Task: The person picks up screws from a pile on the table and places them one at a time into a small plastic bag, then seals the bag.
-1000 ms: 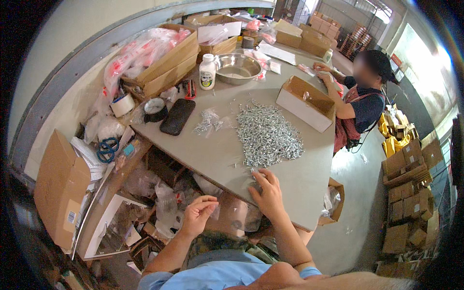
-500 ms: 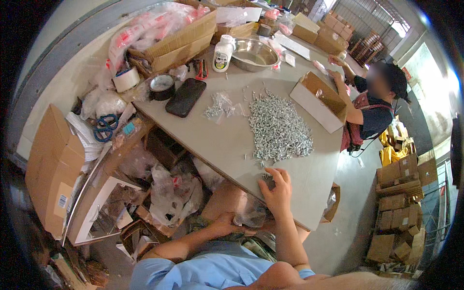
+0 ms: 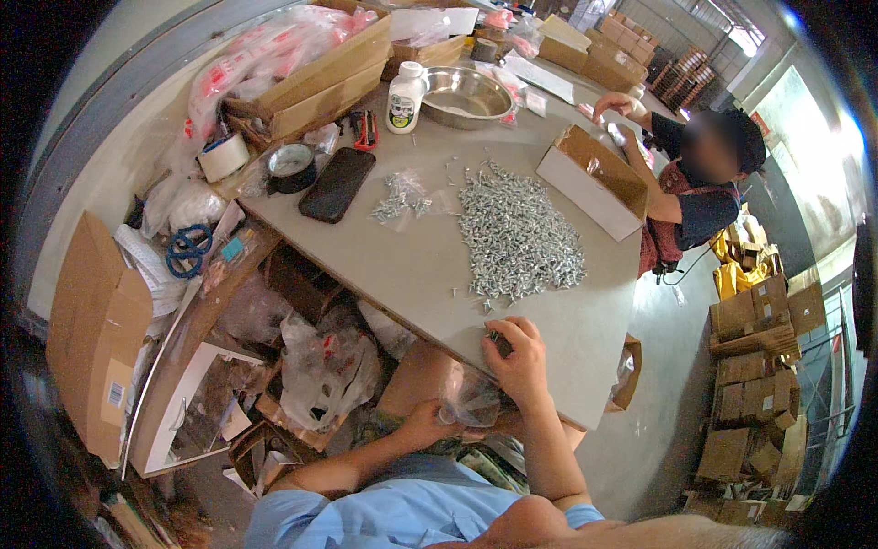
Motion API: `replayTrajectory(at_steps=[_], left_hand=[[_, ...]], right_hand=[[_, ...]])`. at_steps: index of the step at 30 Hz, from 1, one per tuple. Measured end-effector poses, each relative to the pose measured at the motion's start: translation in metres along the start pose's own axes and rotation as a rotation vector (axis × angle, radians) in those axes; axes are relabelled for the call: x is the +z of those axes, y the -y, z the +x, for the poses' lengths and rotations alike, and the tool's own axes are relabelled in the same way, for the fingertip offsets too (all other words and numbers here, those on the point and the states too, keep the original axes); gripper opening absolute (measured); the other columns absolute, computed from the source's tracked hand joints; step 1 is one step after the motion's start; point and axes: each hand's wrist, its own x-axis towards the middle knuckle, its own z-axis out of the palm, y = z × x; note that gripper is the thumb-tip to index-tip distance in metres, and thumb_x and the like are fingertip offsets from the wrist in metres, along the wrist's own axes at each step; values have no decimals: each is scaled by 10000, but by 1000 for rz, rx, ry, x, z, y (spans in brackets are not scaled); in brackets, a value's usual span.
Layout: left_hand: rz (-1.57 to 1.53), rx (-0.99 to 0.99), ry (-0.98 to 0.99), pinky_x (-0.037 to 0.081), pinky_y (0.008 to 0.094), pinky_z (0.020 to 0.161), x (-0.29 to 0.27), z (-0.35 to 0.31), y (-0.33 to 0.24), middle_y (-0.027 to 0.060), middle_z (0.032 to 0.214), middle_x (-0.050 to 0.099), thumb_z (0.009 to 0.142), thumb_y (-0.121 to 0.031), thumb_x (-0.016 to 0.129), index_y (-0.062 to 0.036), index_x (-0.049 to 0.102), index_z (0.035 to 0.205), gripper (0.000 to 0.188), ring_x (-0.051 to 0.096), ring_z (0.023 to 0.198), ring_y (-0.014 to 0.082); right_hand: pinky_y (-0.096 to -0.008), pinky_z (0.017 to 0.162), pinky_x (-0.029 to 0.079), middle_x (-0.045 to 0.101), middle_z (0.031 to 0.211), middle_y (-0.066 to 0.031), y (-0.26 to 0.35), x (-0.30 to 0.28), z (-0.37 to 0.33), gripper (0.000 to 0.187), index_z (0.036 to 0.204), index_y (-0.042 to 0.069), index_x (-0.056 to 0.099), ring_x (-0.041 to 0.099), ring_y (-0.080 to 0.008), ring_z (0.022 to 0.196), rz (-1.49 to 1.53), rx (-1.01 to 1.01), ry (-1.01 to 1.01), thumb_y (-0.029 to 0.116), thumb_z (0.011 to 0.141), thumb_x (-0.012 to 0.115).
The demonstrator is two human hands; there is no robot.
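A large pile of silver screws (image 3: 521,233) is spread over the grey table (image 3: 366,270). Below its near end, at the table's front edge, my right hand (image 3: 521,361) curls its fingers and thumb around a few screws (image 3: 498,341). Lower down, just off the edge, my left hand (image 3: 432,426) grips a clear plastic bag (image 3: 471,400), whose mouth stands toward the table. To the left of the pile lies a small clear bag of screws (image 3: 402,196).
Farther back are a phone (image 3: 337,186), black tape roll (image 3: 292,167), white bottle (image 3: 405,99) and steel bowl (image 3: 467,98). An open carton (image 3: 590,188) stands right of the pile, beside a co-worker (image 3: 700,183). Bags and cartons (image 3: 320,371) crowd below the left edge.
The fingers of my right hand have closed in around the few screws. My left hand keeps the bag below the edge. The co-worker's hands have shifted behind the carton, and the view has moved slightly.
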Motion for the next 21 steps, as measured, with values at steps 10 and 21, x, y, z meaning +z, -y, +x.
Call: replayTrajectory(at_steps=[10,21], left_hand=[[-61,-113,194,494,387,751,-11,-2,-27,108,854,672,711,-392,765,-23,648,924,442,633,818,254],[-346,-86,271,479,343,812,1,-4,2,53,958,636,765,-248,747,-56,596,1038,366,587,903,178]], right_hand=[[-373,777,483,615,917,-122,1,-2,-3,143,869,45,665,591,-313,873,-36,-42,-22,86,732,656],[-353,738,489,616,960,-124,9,-37,14,256,1021,41,650,611,-274,838,89,182,246,85,768,646]])
